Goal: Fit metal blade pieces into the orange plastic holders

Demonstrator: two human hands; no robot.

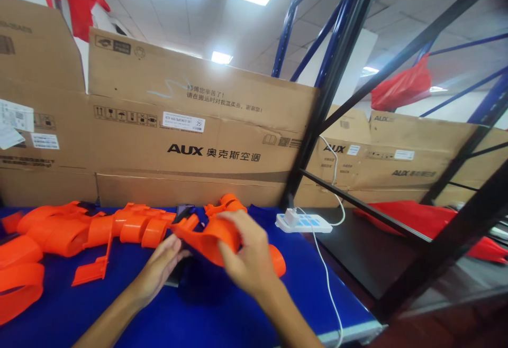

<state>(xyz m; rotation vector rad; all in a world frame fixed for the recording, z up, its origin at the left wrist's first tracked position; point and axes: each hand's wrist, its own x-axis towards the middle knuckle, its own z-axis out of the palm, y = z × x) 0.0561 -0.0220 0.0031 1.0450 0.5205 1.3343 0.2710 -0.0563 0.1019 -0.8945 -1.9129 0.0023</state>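
A curled orange plastic strip (200,239) is held up between my two hands, slightly blurred. My right hand (248,255) grips its rolled part, thumb in front and fingers over the top. At the strip's pointed left end, my left hand (164,266) pinches it between thumb and fingers. A dark object (174,274), whose kind I cannot make out, lies under my left hand. Just beyond my hands sits another orange curl (230,202), and one more orange roll (277,261) shows to the right of my right hand.
Several rolled orange strips (67,234) lie along the left of the blue table (130,298). A white power strip (304,222) with a white cable (327,279) is at the right. Cardboard panels (194,163) stand behind, and black metal posts (313,142) rise at the right.
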